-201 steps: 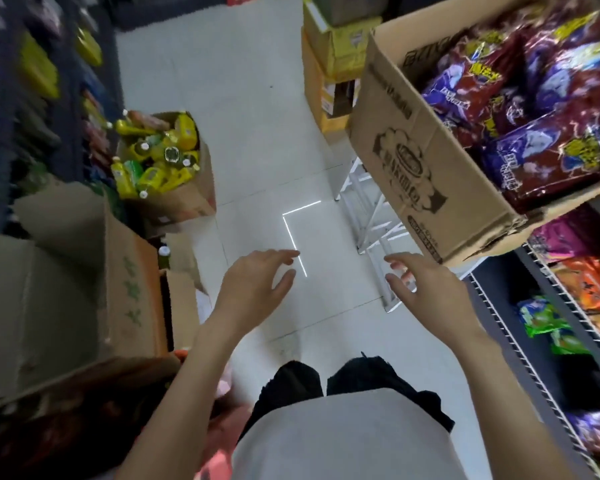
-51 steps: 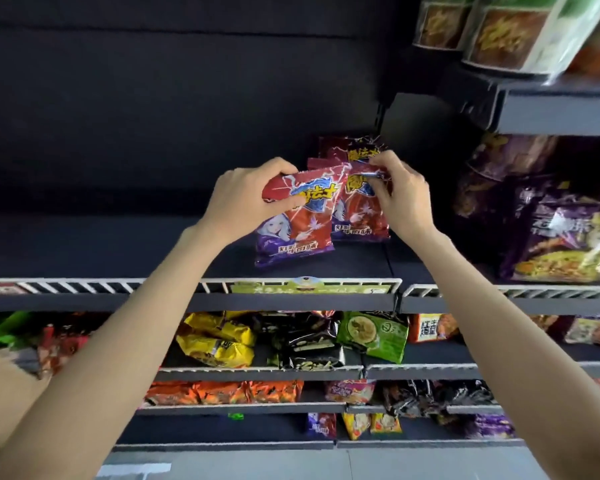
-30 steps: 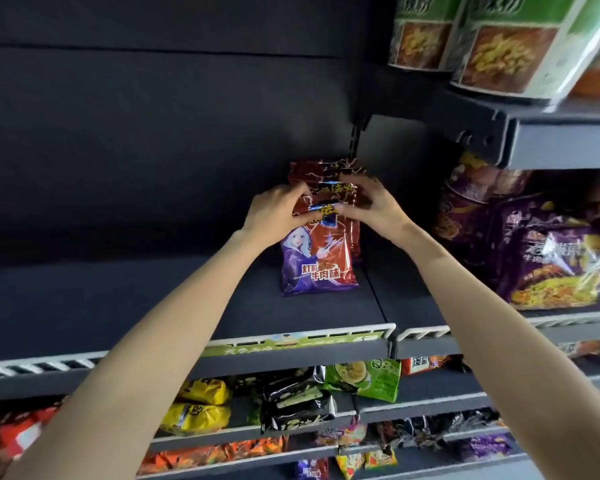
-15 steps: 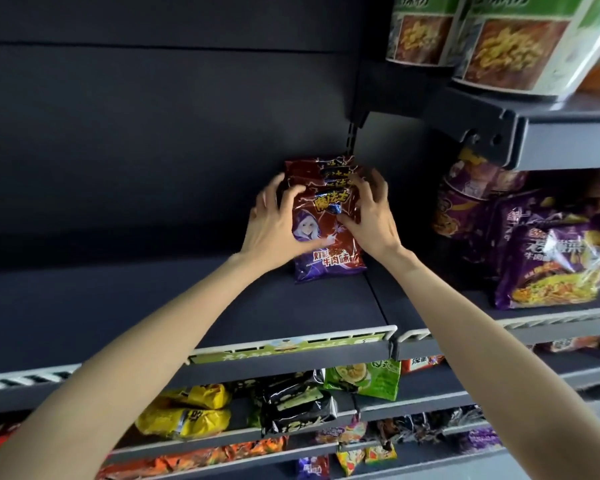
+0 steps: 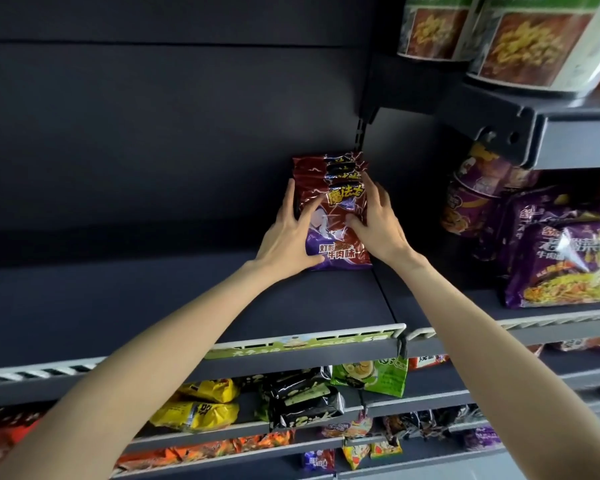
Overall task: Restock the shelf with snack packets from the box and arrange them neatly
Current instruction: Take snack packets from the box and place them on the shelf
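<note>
Two bare forearms reach up and forward from the bottom of the view, crossing in front of the lower dark shelves, where yellow crinkled packets (image 5: 201, 408), a black glossy packet (image 5: 303, 401) and a green packet (image 5: 373, 375) lie.

Above these runs the white ribbed front rail (image 5: 291, 342) of the dark grey metal shelf (image 5: 153, 299), with a green printed strip along part of it. The shelf board is bare from the rail back to the hands.

The left hand (image 5: 286, 237) lies with fingers spread and straight, its palm and thumb against the left edge and front of the red-and-purple glossy snack packets (image 5: 336, 216). The right hand (image 5: 378, 223) mirrors it on the right edge, fingers extended upward along the side and thumb laid across the front. The two hands press the packets between them.

The snack packets stand upright in a short row, one behind another, at the right end of the shelf board, close to the dark back panel (image 5: 153, 133) and the slotted upright.

On the neighbouring shelf to the right stand purple noodle packs (image 5: 561, 258), with purple cup containers (image 5: 471, 199) behind them. Higher still, green-and-white tubs (image 5: 520, 39) sit on an upper shelf.
</note>
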